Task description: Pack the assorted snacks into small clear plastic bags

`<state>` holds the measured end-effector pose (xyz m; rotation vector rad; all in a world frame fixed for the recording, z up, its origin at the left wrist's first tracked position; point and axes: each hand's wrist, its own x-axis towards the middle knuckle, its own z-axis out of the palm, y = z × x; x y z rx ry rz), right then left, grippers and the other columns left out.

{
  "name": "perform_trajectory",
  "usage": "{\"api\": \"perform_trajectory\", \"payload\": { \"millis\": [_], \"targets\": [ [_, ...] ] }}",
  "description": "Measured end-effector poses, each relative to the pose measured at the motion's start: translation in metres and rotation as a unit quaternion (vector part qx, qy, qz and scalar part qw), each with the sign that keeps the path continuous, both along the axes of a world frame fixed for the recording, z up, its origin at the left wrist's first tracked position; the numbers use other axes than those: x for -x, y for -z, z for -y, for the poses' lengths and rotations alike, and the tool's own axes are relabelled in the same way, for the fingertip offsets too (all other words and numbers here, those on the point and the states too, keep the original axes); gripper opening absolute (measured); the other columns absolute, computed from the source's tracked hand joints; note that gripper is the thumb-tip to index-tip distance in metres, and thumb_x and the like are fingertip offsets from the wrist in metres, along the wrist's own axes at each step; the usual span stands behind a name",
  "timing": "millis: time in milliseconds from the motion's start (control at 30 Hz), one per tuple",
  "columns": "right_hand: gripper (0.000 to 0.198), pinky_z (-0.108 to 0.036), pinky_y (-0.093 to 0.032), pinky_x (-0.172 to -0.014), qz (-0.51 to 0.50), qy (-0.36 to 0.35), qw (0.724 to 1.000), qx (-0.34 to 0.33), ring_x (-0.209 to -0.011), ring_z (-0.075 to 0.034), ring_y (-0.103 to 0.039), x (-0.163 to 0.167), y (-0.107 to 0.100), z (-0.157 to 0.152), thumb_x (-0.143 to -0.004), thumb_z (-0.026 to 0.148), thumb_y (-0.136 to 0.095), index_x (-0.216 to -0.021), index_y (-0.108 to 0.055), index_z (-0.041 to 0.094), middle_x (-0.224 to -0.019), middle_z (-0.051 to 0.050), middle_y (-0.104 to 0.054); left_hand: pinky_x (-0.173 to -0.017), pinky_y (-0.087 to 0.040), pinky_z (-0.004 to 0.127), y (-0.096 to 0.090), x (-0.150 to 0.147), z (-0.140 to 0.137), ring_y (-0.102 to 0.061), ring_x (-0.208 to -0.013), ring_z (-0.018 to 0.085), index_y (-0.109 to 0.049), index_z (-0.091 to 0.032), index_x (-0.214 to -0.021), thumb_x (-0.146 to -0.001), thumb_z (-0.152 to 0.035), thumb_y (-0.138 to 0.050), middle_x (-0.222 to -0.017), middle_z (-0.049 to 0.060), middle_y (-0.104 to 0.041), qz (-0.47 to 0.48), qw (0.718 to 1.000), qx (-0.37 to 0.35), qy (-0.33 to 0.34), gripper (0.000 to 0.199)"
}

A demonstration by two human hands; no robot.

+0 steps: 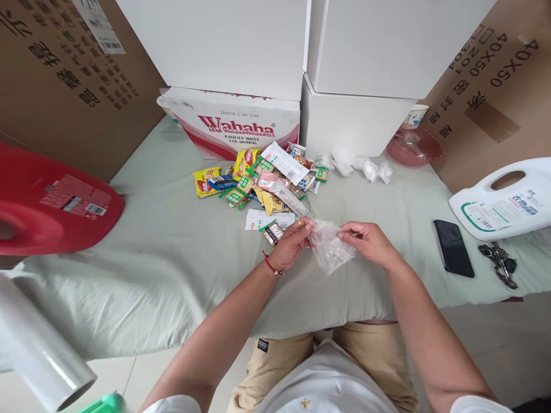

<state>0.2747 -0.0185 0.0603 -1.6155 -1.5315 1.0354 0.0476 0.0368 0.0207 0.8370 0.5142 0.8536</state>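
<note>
Head view: one clear plastic bag (pixel 332 252), thin, wrinkled and see-through, is held between both hands over the near part of a table covered in pale green cloth (pixel 172 275). Left hand (pixel 294 244), with a red cord at the wrist: thumb and fingers pinched on the bag's left edge. Right hand (pixel 368 241): thumb and fingertips pinched on the bag's right side. Whether the bag has contents cannot be told.

Surroundings, left to right: a roll of clear film (pixel 45 350) at the near corner; a large red jug (pixel 105 206) lying on its side; a brown carton (pixel 55 97) behind it. At centre rear, a white and red water box (pixel 245 129); before it, a loose heap of snack packets (pixel 269 183) in yellow, green, blue and white. One small packet (pixel 272 232) lies just beside the left hand, so that side is crowded. White boxes (pixel 370 51) stand behind. Further right: crumpled clear plastic (pixel 344 159), a reddish bowl (pixel 413 154) near a paper cup (pixel 414 116), a black phone (pixel 454 248), a second carton (pixel 491 74), a bunch of keys (pixel 499 264) and a white jug (pixel 503 201) on its side.
</note>
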Motion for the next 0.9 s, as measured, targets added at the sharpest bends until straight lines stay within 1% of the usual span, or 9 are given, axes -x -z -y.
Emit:
{"api": "perform_trajectory", "payload": {
  "millis": [133,233,333,433,567,667,733,833,900],
  "targets": [
    [0.031,-0.027,-0.043,-0.066,-0.042,0.256,0.96,-0.106,-0.069,-0.015,-0.053,0.016,0.016,0.007,-0.088,0.052,-0.069,-0.086,-0.069,0.022,-0.076,0.001,-0.062,-0.055,-0.055,0.024,0.0,-0.003,0.004,-0.067,-0.087,0.017,-0.059,-0.024,-0.115,-0.077,-0.077,-0.07,-0.115,0.007,-0.062,-0.032,0.999,0.026,-0.018,0.066],
    [0.029,-0.029,-0.046,-0.074,-0.017,0.349,0.922,-0.169,-0.082,-0.018,-0.058,0.041,0.025,0.015,-0.091,0.051,-0.065,-0.092,-0.067,0.022,-0.087,-0.002,-0.066,-0.06,-0.059,0.027,-0.001,-0.005,0.008,-0.067,-0.097,0.021,-0.061,-0.022,-0.112,-0.073,-0.079,-0.071,-0.121,0.01,-0.062,-0.086,0.996,-0.005,0.015,0.069],
    [0.029,-0.03,-0.047,-0.073,0.004,0.334,0.925,-0.18,-0.085,-0.019,-0.06,0.067,0.031,0.021,-0.092,0.05,-0.064,-0.095,-0.067,0.022,-0.094,-0.005,-0.068,-0.059,-0.058,0.026,-0.001,-0.007,0.01,-0.065,-0.093,0.021,-0.067,-0.019,-0.098,-0.075,-0.073,-0.074,-0.104,0.009,-0.066,-0.138,0.988,-0.038,0.056,0.059],
    [0.032,-0.029,-0.046,-0.068,-0.056,0.294,0.943,-0.146,-0.075,-0.017,-0.057,0.073,0.03,0.024,-0.09,0.054,-0.066,-0.092,-0.067,0.022,-0.083,-0.002,-0.065,-0.056,-0.055,0.023,0.002,-0.006,0.006,-0.06,-0.073,0.015,-0.067,-0.016,-0.079,-0.075,-0.063,-0.08,-0.077,0.002,-0.062,-0.143,0.987,-0.039,0.059,0.049],
    [0.04,-0.027,-0.043,-0.059,-0.264,0.276,0.923,-0.045,-0.063,-0.014,-0.051,0.04,0.02,0.019,-0.077,0.059,-0.079,-0.079,-0.063,0.022,-0.07,0.002,-0.058,-0.049,-0.046,0.018,0.005,0.002,-0.002,-0.053,-0.06,0.008,-0.069,-0.014,-0.073,-0.069,-0.052,-0.09,-0.069,0.0,-0.059,-0.071,0.995,-0.004,0.077,0.043],
    [0.043,-0.026,-0.038,-0.052,-0.312,0.238,0.919,0.031,-0.058,-0.012,-0.045,0.013,0.016,0.017,-0.068,0.056,-0.087,-0.075,-0.064,0.021,-0.066,0.004,-0.054,-0.05,-0.049,0.02,0.005,0.007,-0.005,-0.059,-0.065,0.011,-0.073,-0.015,-0.076,-0.067,-0.049,-0.091,-0.08,0.005,-0.066,-0.022,0.993,0.019,0.112,0.04],
    [0.041,-0.026,-0.038,-0.053,-0.27,0.277,0.922,0.003,-0.06,-0.012,-0.047,0.004,0.016,0.02,-0.066,0.054,-0.088,-0.078,-0.066,0.021,-0.068,0.003,-0.054,-0.055,-0.054,0.023,0.003,0.008,-0.005,-0.064,-0.074,0.015,-0.075,-0.016,-0.079,-0.069,-0.048,-0.09,-0.089,0.008,-0.07,-0.007,0.992,0.018,0.126,0.037],
    [0.035,-0.028,-0.045,-0.062,-0.172,0.361,0.906,-0.135,-0.068,-0.014,-0.053,0.008,0.017,0.029,-0.079,0.055,-0.079,-0.085,-0.068,0.022,-0.076,0.001,-0.06,-0.067,-0.058,0.028,0.002,0.007,-0.003,-0.068,-0.087,0.02,-0.078,-0.017,-0.087,-0.072,-0.045,-0.089,-0.098,0.01,-0.072,-0.009,0.992,-0.003,0.125,0.033],
    [0.032,-0.031,-0.05,-0.072,-0.105,0.312,0.926,-0.183,-0.078,-0.016,-0.058,0.019,0.017,0.032,-0.089,0.055,-0.071,-0.094,-0.069,0.024,-0.09,-0.003,-0.065,-0.076,-0.059,0.031,0.004,0.005,-0.001,-0.068,-0.094,0.021,-0.079,-0.018,-0.09,-0.072,-0.044,-0.089,-0.102,0.01,-0.073,-0.016,0.992,-0.02,0.127,0.033]
  ]
}}
